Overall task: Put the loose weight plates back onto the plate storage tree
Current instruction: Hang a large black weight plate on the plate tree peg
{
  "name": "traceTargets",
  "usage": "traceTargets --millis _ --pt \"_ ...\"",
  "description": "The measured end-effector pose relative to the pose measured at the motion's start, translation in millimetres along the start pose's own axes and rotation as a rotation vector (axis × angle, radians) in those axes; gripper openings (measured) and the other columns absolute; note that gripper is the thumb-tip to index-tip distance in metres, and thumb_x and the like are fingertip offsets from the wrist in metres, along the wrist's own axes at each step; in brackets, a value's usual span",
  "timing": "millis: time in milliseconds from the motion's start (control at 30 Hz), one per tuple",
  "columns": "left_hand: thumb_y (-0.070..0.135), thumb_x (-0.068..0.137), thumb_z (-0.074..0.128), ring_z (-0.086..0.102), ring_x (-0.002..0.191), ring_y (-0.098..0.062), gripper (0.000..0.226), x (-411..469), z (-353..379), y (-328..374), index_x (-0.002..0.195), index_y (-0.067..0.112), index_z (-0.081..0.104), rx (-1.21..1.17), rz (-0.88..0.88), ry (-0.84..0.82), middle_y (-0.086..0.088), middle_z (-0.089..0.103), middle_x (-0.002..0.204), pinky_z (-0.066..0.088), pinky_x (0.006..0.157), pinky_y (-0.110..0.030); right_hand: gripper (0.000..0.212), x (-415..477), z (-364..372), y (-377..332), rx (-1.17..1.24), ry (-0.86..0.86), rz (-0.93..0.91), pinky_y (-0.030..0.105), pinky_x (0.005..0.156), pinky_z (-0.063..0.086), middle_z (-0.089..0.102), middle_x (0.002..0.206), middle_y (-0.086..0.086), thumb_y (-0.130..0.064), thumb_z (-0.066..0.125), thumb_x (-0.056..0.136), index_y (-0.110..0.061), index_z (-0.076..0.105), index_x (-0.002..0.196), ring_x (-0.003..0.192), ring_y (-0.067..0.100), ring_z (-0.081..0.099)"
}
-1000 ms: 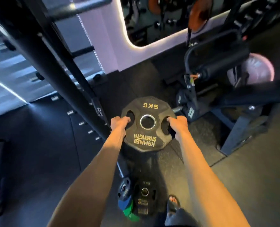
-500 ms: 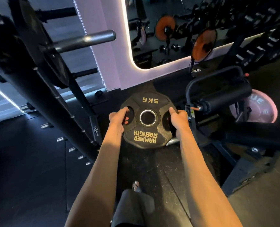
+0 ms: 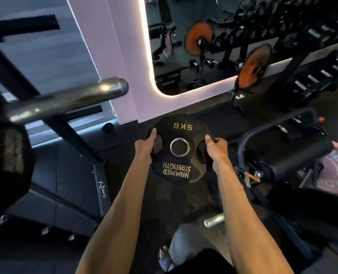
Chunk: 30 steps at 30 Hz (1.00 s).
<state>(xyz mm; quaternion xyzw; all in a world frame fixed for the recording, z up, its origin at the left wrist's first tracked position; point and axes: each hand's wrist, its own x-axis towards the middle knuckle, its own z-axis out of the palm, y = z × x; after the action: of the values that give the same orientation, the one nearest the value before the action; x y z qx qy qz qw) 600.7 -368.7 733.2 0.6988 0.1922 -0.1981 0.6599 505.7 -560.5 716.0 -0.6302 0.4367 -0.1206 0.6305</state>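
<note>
Gripping with both hands: left hand [image 3: 145, 148] hooked at the left grip hole of the weight plate [image 3: 176, 171], thumb laid up along the rim; right hand [image 3: 217, 150] clamped on the right edge beside the opposite hole, thumb on top. Held out in front of the body on straight arms, clear of the rubber floor [image 3: 174, 200], face tilted up toward the camera. Black and many-sided, with a steel-ringed centre hole and gold lettering, "5KG" at the far edge and "HAMMER STRENGTH" at the near edge, both upside down from this side. Not yet on any peg of the plate storage tree [image 3: 73, 138], off to the left.

Up and left of the plate, well apart from it: a bare steel peg [image 3: 71, 99] jutting from the tree's dark frame, rounded end toward the wall. Lower on the same side, a large black plate [image 3: 5, 165], too blurred to say more.

Behind, a mirror [image 3: 184, 76] with a glowing edge, an orange disc [image 3: 198, 38] in its reflection and a second orange disc [image 3: 254, 66] just in front of its lower right edge. To the right of the held plate, a padded roller [image 3: 298, 161], with a pink plate [image 3: 332, 175] partly hidden behind it. Low between the forearms, a short chrome peg [image 3: 213, 222]; below that, a sandalled foot [image 3: 164, 254]
</note>
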Motion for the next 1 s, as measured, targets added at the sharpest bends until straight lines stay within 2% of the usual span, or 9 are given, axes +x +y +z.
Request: traceTargets --millis 200,367,500,567,667,767,833,900,1000 --pt "0.053 0.082 0.073 0.058 0.115 -0.026 0.074 104 37 64 0.134 0.004 0.054 -0.063 -0.015 0.057 -0.008 0.06 0.131 0.049 0.085 -0.033 0.043 115 69 -64 -0.01 -0.072 0.017 0.047 0.105 0.05 0.064 0.126 0.015 -0.036 0.06 0.098 -0.006 0.056 0.129 0.117 0.033 0.061" --pt "0.046 0.085 0.073 0.061 0.114 -0.026 0.068 195 60 110 0.132 0.0 0.053 -0.172 0.019 0.166 -0.011 0.062 0.13 0.047 0.082 -0.029 0.045 216 145 -118 -0.054 -0.166 -0.075 0.041 0.101 0.05 0.064 0.126 0.015 -0.032 0.061 0.097 -0.001 0.057 0.129 0.118 0.033 0.061" --pt "0.044 0.084 0.075 0.06 0.091 -0.019 0.064 259 69 168 0.124 -0.001 0.055 -0.312 0.051 0.379 -0.011 0.064 0.112 0.047 0.076 -0.028 0.039 295 223 -180 -0.129 -0.345 -0.152 0.048 0.1 0.054 0.07 0.117 0.019 -0.029 0.063 0.096 0.0 0.062 0.123 0.112 0.036 0.066" --pt "0.047 0.081 0.076 0.063 0.096 -0.022 0.071 280 65 194 0.129 -0.001 0.051 -0.359 0.033 0.445 -0.009 0.064 0.111 0.05 0.076 -0.03 0.04 316 255 -211 -0.163 -0.427 -0.161 0.046 0.098 0.055 0.069 0.117 0.017 -0.03 0.062 0.097 -0.002 0.06 0.125 0.111 0.034 0.066" --pt "0.05 0.079 0.077 0.062 0.082 -0.016 0.069 301 54 224 0.125 0.005 0.051 -0.412 0.047 0.575 -0.004 0.063 0.094 0.049 0.063 -0.026 0.038 337 303 -247 -0.175 -0.556 -0.198 0.042 0.09 0.058 0.068 0.116 0.016 -0.031 0.06 0.098 -0.005 0.057 0.126 0.104 0.031 0.068" --pt "0.059 0.079 0.073 0.063 0.074 -0.015 0.065 312 40 250 0.113 0.005 0.057 -0.392 0.069 0.719 -0.004 0.065 0.085 0.052 0.061 -0.027 0.034 345 348 -277 -0.175 -0.665 -0.243 0.036 0.077 0.056 0.07 0.11 0.016 -0.031 0.059 0.098 -0.007 0.058 0.122 0.087 0.025 0.066" --pt "0.068 0.078 0.066 0.065 0.072 -0.017 0.07 318 30 266 0.106 0.003 0.063 -0.374 0.113 0.815 -0.006 0.068 0.082 0.056 0.068 -0.031 0.033 346 375 -296 -0.166 -0.724 -0.275 0.032 0.071 0.055 0.069 0.107 0.015 -0.032 0.059 0.098 -0.008 0.058 0.121 0.083 0.023 0.065" --pt "0.078 0.077 0.055 0.067 0.082 -0.022 0.076 321 22 284 0.105 0.008 0.065 -0.345 0.156 0.921 -0.008 0.07 0.091 0.058 0.083 -0.04 0.03 344 400 -316 -0.134 -0.787 -0.317 0.033 0.07 0.054 0.069 0.105 0.015 -0.032 0.058 0.097 -0.01 0.058 0.118 0.082 0.022 0.064" --pt "0.083 0.077 0.047 0.066 0.087 -0.025 0.061 319 8 304 0.088 0.024 0.056 -0.333 0.247 1.094 -0.006 0.067 0.091 0.056 0.089 -0.046 0.032 332 433 -346 -0.099 -0.863 -0.423 0.037 0.074 0.054 0.068 0.104 0.016 -0.033 0.057 0.097 -0.009 0.059 0.118 0.081 0.022 0.063"
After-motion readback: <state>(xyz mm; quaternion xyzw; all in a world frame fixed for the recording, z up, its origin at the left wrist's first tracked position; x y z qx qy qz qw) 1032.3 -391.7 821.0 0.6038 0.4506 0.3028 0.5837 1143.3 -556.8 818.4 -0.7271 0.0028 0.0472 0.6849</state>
